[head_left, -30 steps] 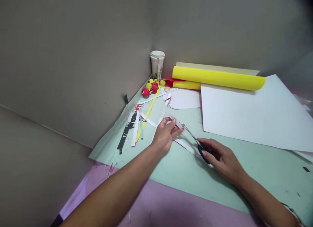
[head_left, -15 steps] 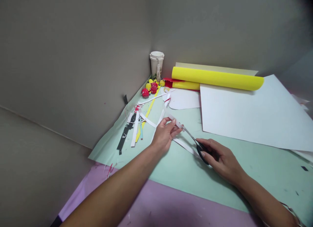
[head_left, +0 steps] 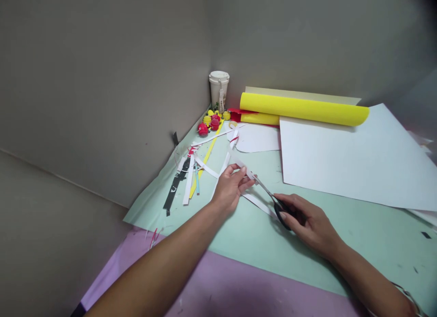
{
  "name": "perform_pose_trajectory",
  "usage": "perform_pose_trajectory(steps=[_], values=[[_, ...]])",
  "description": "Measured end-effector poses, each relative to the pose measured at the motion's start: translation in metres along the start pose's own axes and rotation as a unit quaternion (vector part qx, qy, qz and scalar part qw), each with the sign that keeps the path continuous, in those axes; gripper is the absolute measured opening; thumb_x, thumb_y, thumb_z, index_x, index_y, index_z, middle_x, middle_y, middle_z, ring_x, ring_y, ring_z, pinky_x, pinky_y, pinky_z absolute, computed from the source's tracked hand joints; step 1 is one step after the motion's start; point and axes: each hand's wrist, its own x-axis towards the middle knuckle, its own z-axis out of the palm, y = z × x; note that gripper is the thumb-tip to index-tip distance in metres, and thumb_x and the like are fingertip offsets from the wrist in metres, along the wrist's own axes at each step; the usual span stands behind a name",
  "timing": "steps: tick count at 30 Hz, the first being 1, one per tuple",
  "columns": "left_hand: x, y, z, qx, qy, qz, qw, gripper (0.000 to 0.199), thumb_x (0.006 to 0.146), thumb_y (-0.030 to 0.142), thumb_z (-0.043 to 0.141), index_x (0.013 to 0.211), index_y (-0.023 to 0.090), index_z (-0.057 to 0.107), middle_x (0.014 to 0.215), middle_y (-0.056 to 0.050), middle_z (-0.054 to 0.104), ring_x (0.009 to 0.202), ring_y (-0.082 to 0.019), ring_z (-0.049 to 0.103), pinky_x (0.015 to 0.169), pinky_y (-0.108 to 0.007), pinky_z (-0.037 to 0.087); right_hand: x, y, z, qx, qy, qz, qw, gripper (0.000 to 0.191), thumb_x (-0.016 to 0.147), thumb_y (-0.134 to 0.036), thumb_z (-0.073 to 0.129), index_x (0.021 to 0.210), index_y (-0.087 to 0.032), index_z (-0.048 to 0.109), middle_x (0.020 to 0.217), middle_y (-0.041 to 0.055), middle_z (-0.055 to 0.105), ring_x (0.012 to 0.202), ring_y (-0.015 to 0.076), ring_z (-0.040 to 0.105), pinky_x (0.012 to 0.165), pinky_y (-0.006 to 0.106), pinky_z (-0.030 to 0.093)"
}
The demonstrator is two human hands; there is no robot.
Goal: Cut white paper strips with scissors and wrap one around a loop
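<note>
Above the counter (head_left: pixel 259 253), the step looks like snipping: the right hand (head_left: pixel 309 221), curled closed around black-handled scissors (head_left: pixel 265 187), meets a white strip (head_left: pixel 249 173) pinched by the nearly closed left hand (head_left: pixel 229 188); the cut calls for steadiness. Counted: 1 large white sheet (head_left: pixel 348 162), 1 big yellow roll (head_left: pixel 303 109), 1 lidded cup (head_left: pixel 217 87), 1 scissors, 1 held strip.

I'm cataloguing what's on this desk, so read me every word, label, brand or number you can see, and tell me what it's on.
No text is readable.
White cup: marks on its hanging tag, too small and blurred.
Scissors, held white strip: no lettering visible.
</note>
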Motion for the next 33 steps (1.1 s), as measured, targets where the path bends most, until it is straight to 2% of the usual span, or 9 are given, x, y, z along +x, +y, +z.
perform_pose_trajectory(steps=[6, 16, 33], values=[[0.001, -0.0005, -0.001, 0.008, 0.0, -0.002, 1.0, 0.021, 0.081, 0.019, 0.067, 0.094, 0.016, 0.052, 0.082, -0.004, 0.065, 0.069, -0.011, 0.066, 0.068, -0.022, 0.057, 0.0001, -0.0005, 0.0002, -0.001, 0.004, -0.001, 1.0, 0.035, 0.091, -0.033, 0.053, 0.125, -0.026, 0.056, 0.09, 0.0026, 0.062, 0.074, 0.0158, 0.055, 0.065, 0.028, 0.044], [-0.0007, 0.0006, -0.0004, 0.011, -0.007, -0.006, 1.0, 0.018, 0.082, 0.018, 0.065, 0.092, 0.016, 0.051, 0.078, -0.003, 0.066, 0.069, -0.011, 0.067, 0.07, -0.023, 0.057, 0.0011, -0.0048, -0.001, -0.001, 0.003, 0.001, 1.0, 0.034, 0.091, -0.034, 0.051, 0.123, -0.025, 0.058, 0.094, 0.004, 0.064, 0.076, 0.0165, 0.058, 0.066, 0.028, 0.046], [0.001, -0.0007, -0.001, 0.001, 0.004, -0.005, 1.0, 0.018, 0.081, 0.017, 0.067, 0.092, 0.015, 0.052, 0.081, -0.004, 0.064, 0.069, -0.01, 0.066, 0.069, -0.022, 0.056, 0.0004, -0.0042, -0.001, 0.013, 0.0, -0.013, 1.0, 0.036, 0.091, -0.032, 0.05, 0.126, -0.024, 0.056, 0.09, 0.0029, 0.061, 0.073, 0.0154, 0.056, 0.066, 0.027, 0.046]])
